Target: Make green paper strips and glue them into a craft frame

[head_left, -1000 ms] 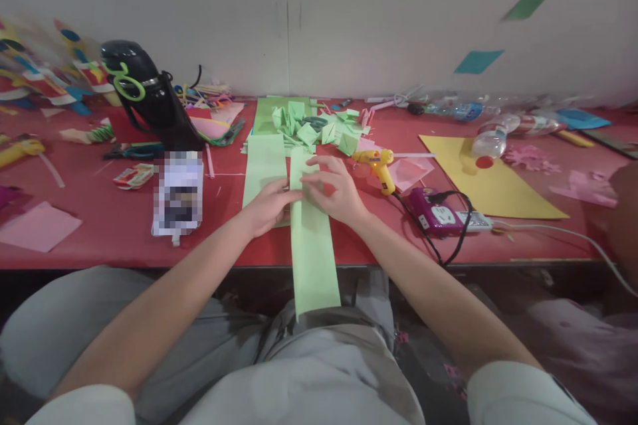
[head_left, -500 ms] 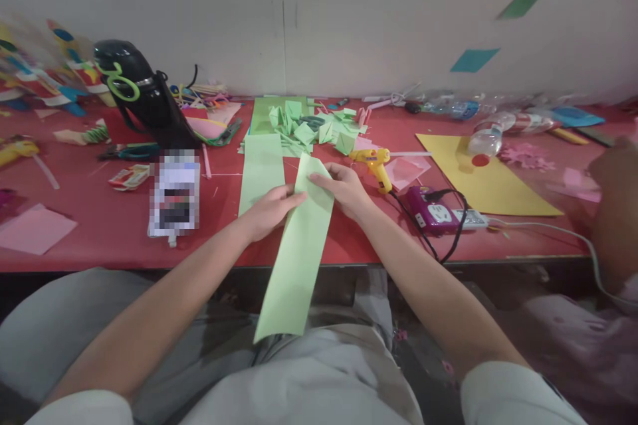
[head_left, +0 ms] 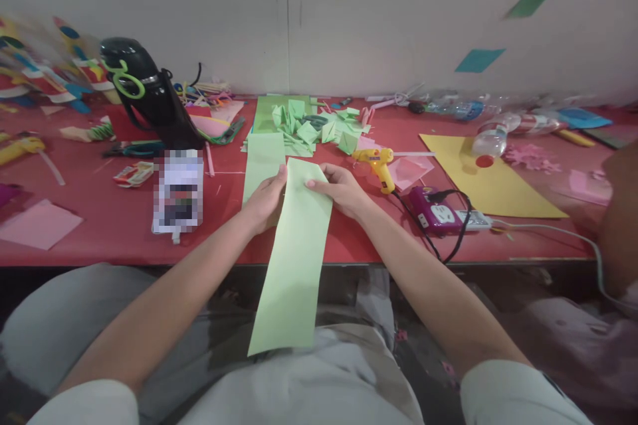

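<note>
A long light green paper strip [head_left: 295, 255] is lifted over the near edge of the red table [head_left: 100, 226], its lower end hanging down to my lap. My left hand [head_left: 266, 200] pinches its top left corner. My right hand [head_left: 341, 189] grips its top right corner, thumb on the paper. A second green strip [head_left: 262, 159] lies flat on the table just left of my hands. Behind it sits a pile of folded green paper pieces [head_left: 319, 127].
A yellow glue gun [head_left: 376, 165] and a purple power strip [head_left: 438, 214] with cables lie right of my hands. A yellow sheet [head_left: 491, 182], plastic bottles [head_left: 491, 139], pink paper [head_left: 37, 224] and a black bag [head_left: 149, 96] lie around. Another person's arm [head_left: 618, 226] is at the right edge.
The strip lay flat and straight a second ago; both hands have lifted its top end and swung the lower end to the left, and it now looks wider, unfolded.
</note>
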`<action>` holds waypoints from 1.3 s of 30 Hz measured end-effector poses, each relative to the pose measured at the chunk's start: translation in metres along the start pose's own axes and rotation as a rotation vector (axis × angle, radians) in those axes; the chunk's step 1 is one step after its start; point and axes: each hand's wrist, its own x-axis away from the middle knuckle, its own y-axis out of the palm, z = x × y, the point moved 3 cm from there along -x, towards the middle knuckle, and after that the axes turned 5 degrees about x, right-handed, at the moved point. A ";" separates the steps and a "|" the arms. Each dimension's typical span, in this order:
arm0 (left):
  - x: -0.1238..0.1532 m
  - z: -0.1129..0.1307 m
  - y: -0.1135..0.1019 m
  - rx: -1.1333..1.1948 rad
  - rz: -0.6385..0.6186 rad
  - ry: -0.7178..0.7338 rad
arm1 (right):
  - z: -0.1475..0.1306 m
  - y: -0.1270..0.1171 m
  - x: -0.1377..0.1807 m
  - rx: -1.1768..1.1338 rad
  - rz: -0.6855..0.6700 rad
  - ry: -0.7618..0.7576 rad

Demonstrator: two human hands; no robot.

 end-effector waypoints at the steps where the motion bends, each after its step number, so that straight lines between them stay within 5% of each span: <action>1: 0.000 0.000 0.001 0.017 -0.019 -0.002 | -0.001 0.000 0.000 0.013 0.004 -0.001; 5: -0.003 -0.001 0.002 0.009 -0.055 0.002 | -0.003 0.003 0.001 0.066 -0.003 -0.029; 14: -0.006 0.000 0.000 -0.272 0.157 0.237 | -0.006 0.003 0.002 0.071 0.024 -0.049; 26: -0.002 0.006 0.004 -0.431 0.228 0.365 | 0.004 -0.001 -0.003 0.065 0.031 -0.067; 39: -0.003 0.004 0.006 -0.472 0.161 0.390 | 0.000 0.001 -0.003 0.050 0.037 -0.095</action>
